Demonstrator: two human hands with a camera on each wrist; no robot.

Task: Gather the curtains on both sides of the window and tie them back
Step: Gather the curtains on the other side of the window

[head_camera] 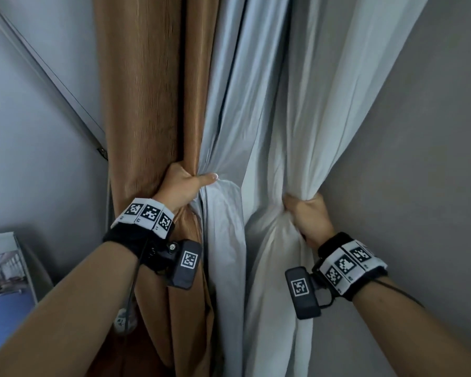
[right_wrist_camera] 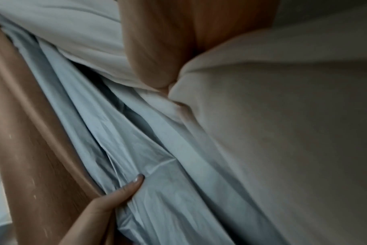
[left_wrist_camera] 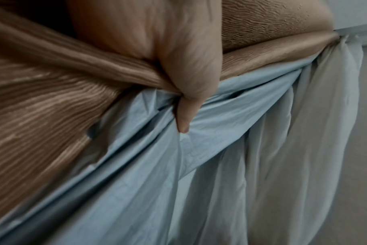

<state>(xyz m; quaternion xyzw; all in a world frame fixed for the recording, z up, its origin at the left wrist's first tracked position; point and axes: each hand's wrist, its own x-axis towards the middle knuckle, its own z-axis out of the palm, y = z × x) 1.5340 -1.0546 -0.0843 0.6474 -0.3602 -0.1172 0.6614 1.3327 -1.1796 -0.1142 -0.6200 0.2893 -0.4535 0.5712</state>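
Grey painted wall (head_camera: 433, 131) fills the right of the head view; a grey metal window frame (head_camera: 52, 77) runs diagonally at upper left.

Pale blue-white smooth curtain lining (head_camera: 269, 104) hangs in long folds between the wall and the brown ribbed curtain (head_camera: 144, 91), which hangs just beside the window frame. The two fabrics touch along one vertical edge. Both pinch inward at hand height, so the panel is partly bunched, likely to narrow it for a tie-back. No tie-back cord or hook is visible.

Left forearm rises from lower left. The left hand (head_camera: 180, 186) has its fingers wrapped behind the brown curtain's edge, with the thumb (left_wrist_camera: 185, 116) pressed across the pale lining: a closed grip on both layers at their seam.

Right forearm rises from lower right. The right hand (head_camera: 306, 213) is fisted tight around a bunch of the pale lining next to the wall, knuckles up.

Both wrists carry black bands with white coded marker tiles (head_camera: 147, 213).

Judgement: gathering under way on this side; tying not yet begun.
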